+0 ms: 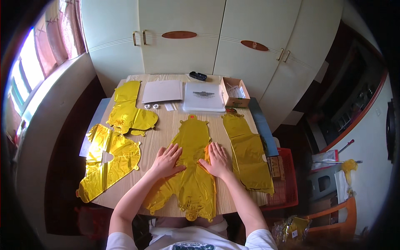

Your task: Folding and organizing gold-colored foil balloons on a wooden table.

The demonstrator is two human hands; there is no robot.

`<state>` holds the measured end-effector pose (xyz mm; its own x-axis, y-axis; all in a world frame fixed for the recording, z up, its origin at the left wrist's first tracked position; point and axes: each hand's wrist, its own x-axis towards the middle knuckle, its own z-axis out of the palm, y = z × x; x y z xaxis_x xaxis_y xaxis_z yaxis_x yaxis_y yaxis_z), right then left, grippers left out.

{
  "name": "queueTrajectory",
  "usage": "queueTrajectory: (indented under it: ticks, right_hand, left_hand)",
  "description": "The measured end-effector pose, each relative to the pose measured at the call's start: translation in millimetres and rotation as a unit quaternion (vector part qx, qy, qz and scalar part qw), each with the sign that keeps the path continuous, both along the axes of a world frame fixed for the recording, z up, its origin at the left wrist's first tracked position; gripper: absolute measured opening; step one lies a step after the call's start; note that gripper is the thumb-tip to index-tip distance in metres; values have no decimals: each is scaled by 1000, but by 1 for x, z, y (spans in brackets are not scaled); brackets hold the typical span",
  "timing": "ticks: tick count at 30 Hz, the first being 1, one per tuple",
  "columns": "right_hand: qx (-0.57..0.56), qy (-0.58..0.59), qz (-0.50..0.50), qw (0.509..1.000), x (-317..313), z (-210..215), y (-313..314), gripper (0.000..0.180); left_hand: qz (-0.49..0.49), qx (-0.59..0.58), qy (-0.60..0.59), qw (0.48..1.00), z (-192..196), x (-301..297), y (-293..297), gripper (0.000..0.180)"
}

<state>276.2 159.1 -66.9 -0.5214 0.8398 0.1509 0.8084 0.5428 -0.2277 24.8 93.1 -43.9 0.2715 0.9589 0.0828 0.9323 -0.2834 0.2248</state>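
A flat gold foil balloon (192, 143) lies in the middle of the wooden table, its lower end at the near edge. My left hand (167, 161) rests on its left side, fingers stretched out and thumb pointing inward. On the opposite side my right hand (217, 160) lies flat along the balloon's right edge, fingers extended. A small orange strip shows beside the right thumb. Another flat gold balloon (248, 154) lies to the right of that hand. Two more gold foil balloons are spread on the left, one farther back (126, 109) and one nearer (112, 157).
Along the table's back are a pale sheet stack (162, 91), white tape rolls (151, 106), white sticks (170, 106), a clear plastic bag (203, 96), a cardboard box (236, 92) and a black object (198, 76). A red basket (290, 177) stands right of the table, near an orange chair (349, 214).
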Motion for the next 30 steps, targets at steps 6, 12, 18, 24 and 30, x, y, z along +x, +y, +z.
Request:
queueTrajectory:
  ticks: [6, 12, 18, 24, 30]
  right_hand:
    - [-23, 12, 1, 1000, 0, 4, 0, 90]
    - [-16, 19, -2, 1000, 0, 0, 1, 90]
    - [-11, 4, -2, 1000, 0, 1, 2, 89]
    - [-3, -21, -5, 1000, -1, 0, 0, 89]
    - [14, -18, -7, 1000, -3, -4, -1, 91]
  left_hand:
    - [-9, 2, -11, 1000, -6, 0, 0, 78]
    - [-16, 7, -5, 1000, -3, 3, -2, 76]
    - [-17, 20, -5, 1000, -1, 8, -4, 74]
    - [-10, 30, -12, 999, -3, 11, -5, 71]
    - [-7, 27, -6, 1000, -1, 14, -5, 73]
